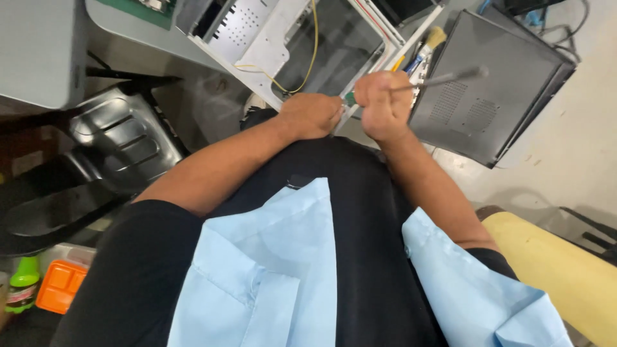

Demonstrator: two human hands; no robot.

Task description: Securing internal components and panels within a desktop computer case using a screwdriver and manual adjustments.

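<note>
The right hand (384, 106) is closed in a fist around a screwdriver (443, 79), thin, stiff and light, best held at its green handle, while the left hand (310, 115), also closed, presses the white frame's (270, 48) near edge.
</note>
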